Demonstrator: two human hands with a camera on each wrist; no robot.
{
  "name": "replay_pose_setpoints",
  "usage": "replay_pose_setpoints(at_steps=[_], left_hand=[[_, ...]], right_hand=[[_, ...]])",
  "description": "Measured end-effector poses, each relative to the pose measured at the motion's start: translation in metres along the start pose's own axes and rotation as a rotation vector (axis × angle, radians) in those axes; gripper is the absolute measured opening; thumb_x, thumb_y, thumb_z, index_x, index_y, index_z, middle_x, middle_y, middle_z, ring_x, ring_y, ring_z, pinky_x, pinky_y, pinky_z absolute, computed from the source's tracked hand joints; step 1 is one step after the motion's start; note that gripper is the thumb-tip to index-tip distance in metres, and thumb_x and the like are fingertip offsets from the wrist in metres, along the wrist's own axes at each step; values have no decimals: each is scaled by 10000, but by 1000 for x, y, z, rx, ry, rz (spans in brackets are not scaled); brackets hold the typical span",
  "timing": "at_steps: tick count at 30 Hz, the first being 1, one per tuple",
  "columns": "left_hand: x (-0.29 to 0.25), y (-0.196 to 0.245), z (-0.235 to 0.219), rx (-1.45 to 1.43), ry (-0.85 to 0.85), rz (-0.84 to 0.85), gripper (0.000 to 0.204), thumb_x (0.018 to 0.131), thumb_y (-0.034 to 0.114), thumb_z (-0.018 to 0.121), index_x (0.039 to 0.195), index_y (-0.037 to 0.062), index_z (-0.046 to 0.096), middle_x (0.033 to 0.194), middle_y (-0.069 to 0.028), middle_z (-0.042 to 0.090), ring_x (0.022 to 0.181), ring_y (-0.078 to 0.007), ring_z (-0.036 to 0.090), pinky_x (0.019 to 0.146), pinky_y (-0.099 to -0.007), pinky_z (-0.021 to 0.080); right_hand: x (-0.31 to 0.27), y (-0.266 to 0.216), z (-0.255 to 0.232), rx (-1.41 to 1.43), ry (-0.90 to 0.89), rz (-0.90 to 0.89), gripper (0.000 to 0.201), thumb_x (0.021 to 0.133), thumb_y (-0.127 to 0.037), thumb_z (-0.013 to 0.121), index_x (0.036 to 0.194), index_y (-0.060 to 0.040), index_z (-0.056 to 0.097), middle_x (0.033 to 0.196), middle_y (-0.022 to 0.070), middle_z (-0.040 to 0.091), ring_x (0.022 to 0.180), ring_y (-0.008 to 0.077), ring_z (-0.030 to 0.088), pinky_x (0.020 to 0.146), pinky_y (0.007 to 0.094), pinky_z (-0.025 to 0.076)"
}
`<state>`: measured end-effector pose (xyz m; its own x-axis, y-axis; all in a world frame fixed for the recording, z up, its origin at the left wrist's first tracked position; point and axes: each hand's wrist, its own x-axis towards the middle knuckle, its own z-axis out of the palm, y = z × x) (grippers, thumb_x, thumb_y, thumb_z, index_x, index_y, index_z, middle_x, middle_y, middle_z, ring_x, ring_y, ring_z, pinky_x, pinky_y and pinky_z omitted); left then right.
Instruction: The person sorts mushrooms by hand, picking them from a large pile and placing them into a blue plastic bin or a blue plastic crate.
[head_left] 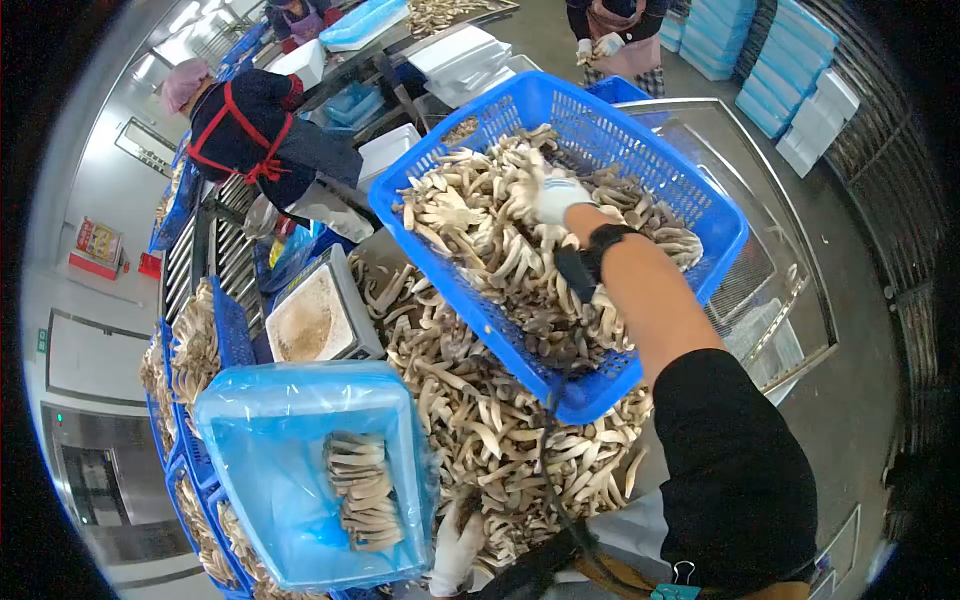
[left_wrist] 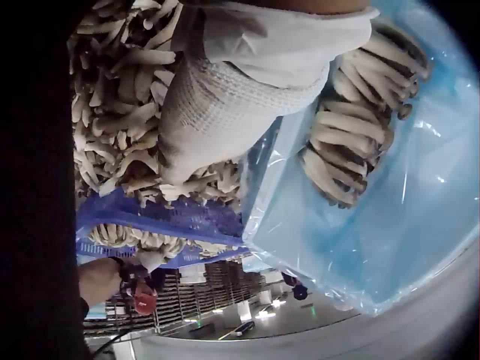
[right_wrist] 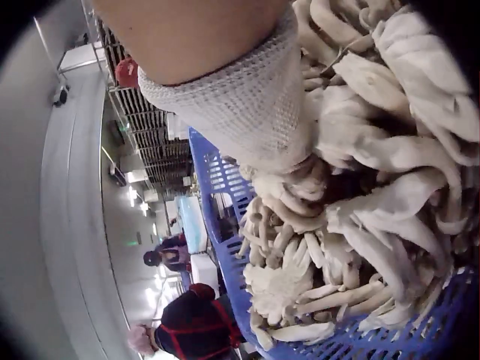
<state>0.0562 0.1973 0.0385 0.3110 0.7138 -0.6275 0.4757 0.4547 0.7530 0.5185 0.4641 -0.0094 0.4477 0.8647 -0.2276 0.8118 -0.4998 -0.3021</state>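
Nearest to you, at the bottom edge of the head view, your left hand (head_left: pixel 455 548) in a white knitted glove rests on the loose heap of mushrooms (head_left: pixel 480 420) that covers the table. The mushrooms are pale, long and curved, with smooth stems. The left wrist view shows the glove (left_wrist: pixel 225 97) pressed down into this heap, but the fingers are buried among the stems, so you cannot tell if they are curled or flat.

Just beside this hand, on the left, stands a box lined with thin blue plastic film (head_left: pixel 270 470). The film is glossy and wrinkled. Inside, near the right wall, a small bundle of mushrooms (head_left: pixel 362 490) lies in neat rows.

Further away, your right hand (head_left: pixel 553 196), also in a white glove, reaches into the blue plastic basket (head_left: pixel 610 130). The basket is rectangular, with a lattice wall, and it is tilted over the heap. It is full of the same pale mushrooms. In the right wrist view the glove (right_wrist: pixel 247 112) sinks into a thick cluster (right_wrist: pixel 352 187); the fingers seem to close around it, grasping the stems.

Behind the box a scale (head_left: pixel 318 310) stands on the table.
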Motion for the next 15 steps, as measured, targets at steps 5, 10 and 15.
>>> replay_pose_setpoints(at_steps=[5,10,15], left_hand=[[-16,-49,-22,10,76,121,567,952,236,544,1403,-79,407,1354,-168,530,1238,-214,492,1061,-319,364],[-19,-34,-17,26,62,115,542,953,224,539,1388,-77,420,1329,-184,544,1214,-232,514,1042,-328,384],[-19,-8,-6,23,-43,257,610,949,310,576,1390,-71,399,1312,-188,545,1215,-231,518,1041,-337,391]], right_hand=[[3,62,-1,585,226,-145,1112,764,-229,804,1568,-162,38,1515,260,299,1245,383,499,1037,382,425],[-46,58,-30,1284,473,-216,963,819,-128,759,1529,-169,109,1385,160,456,1154,281,544,954,399,480],[-138,26,-58,1872,331,-293,612,937,-61,619,1448,-144,292,1349,77,503,1172,148,530,1000,360,466]])
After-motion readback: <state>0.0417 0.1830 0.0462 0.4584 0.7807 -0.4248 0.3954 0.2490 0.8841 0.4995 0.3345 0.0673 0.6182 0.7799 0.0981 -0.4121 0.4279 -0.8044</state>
